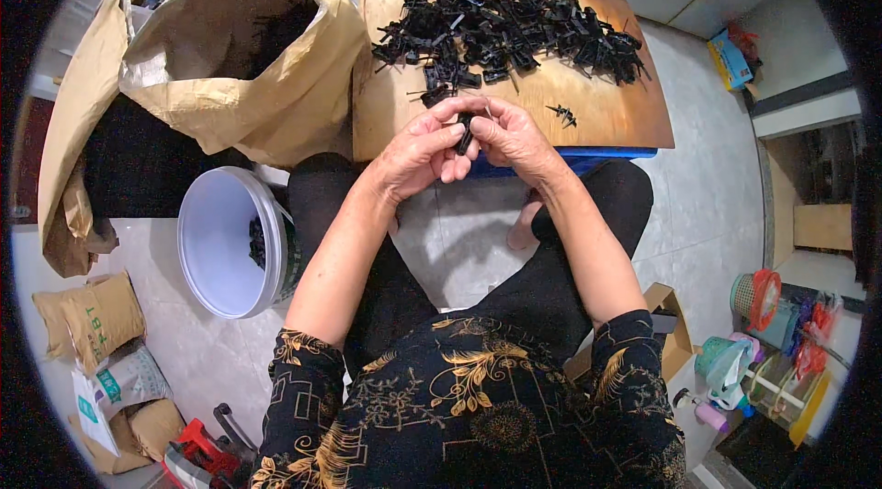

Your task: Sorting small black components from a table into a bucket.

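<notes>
Over the near edge of the wooden board [386,121], both of my hands meet around a small black plastic part [465,133]. My left hand [418,147] is closed on it, with the thumb on top and the fingers curled beneath. At its other side, my right hand [516,142] pinches with thumb and forefinger close together; the fingers partly hide the part. Beyond the hands a heap of black plastic parts [505,29] with thin prongs covers the far half of the board. A few small black pieces [563,115] lie apart, right of my right hand.
A big brown paper sack [303,112] stands open at the left, dark pieces inside. Nearer me is a white bucket [197,241] with some black parts [257,243]. Filled sacks [96,319] lie lower left. Baskets [755,298] and a cardboard box [678,342] are at right.
</notes>
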`<state>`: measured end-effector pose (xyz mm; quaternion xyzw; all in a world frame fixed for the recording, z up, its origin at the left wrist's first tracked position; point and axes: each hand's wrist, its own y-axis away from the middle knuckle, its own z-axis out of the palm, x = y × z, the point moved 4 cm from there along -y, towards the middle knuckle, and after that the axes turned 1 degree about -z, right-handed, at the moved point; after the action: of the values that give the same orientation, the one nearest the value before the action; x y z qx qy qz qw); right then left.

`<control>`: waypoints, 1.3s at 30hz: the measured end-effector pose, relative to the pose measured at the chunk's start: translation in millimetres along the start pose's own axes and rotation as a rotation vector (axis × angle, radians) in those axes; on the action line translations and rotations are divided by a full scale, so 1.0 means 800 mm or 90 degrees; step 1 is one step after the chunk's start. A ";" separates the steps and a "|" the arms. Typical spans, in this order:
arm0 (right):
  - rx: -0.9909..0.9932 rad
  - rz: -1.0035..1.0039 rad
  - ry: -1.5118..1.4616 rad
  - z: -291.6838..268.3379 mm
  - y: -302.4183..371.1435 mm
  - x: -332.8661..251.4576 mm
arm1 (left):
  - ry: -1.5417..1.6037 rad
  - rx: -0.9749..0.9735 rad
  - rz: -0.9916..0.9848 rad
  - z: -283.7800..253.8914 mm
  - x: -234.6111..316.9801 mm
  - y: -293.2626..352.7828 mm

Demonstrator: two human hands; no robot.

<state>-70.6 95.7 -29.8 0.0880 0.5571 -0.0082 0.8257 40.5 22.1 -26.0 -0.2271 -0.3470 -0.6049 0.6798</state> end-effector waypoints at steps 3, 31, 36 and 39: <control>0.014 0.035 0.025 -0.004 0.000 0.000 | -0.022 0.034 0.010 0.004 -0.002 -0.003; 0.155 0.051 -0.036 0.010 -0.016 0.026 | -0.468 0.339 0.188 -0.018 -0.006 -0.023; 0.182 0.082 -0.053 0.009 -0.021 0.031 | -0.501 0.381 0.266 -0.020 -0.009 -0.026; 0.194 0.093 -0.053 0.010 -0.027 0.032 | -0.650 0.424 0.288 -0.014 0.001 -0.021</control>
<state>-56.1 75.3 -53.9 0.2519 0.5070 -0.0358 0.8235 26.2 10.4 -34.8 -0.3308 -0.7388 -0.1231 0.5741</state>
